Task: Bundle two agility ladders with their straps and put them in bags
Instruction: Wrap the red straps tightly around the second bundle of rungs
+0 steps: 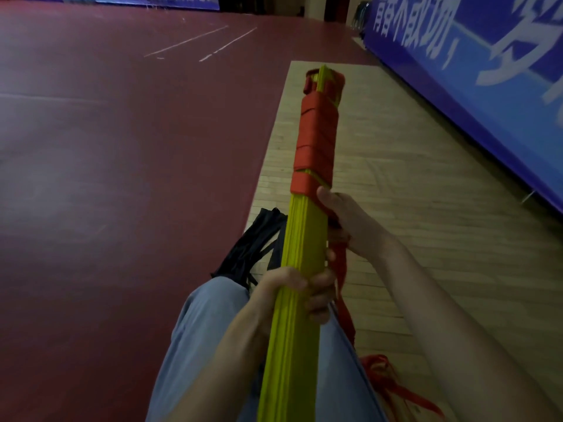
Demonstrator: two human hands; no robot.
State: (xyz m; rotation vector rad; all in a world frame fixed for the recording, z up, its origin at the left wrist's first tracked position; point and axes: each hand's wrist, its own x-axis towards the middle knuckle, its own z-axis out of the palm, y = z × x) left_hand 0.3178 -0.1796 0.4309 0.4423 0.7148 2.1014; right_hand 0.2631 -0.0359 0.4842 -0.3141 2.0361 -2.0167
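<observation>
A stack of yellow agility-ladder rungs (300,287) points away from me above my lap. Red strap (316,141) is wound several times round its far half. My left hand (304,290) grips the rungs near the middle. My right hand (344,217) holds the strap at the right side of the stack, thumb against the lowest wrap. The loose strap (342,287) hangs from that hand to a red heap (387,379) on the floor at my right. A black bundle (253,245), possibly a bag or the other ladder's straps, lies past my knee.
I sit with blue-trousered legs (207,336) on a pale wooden floor strip (411,208). Dark red sports flooring (122,147) spreads to the left. A blue banner wall (487,71) with white lettering runs along the right.
</observation>
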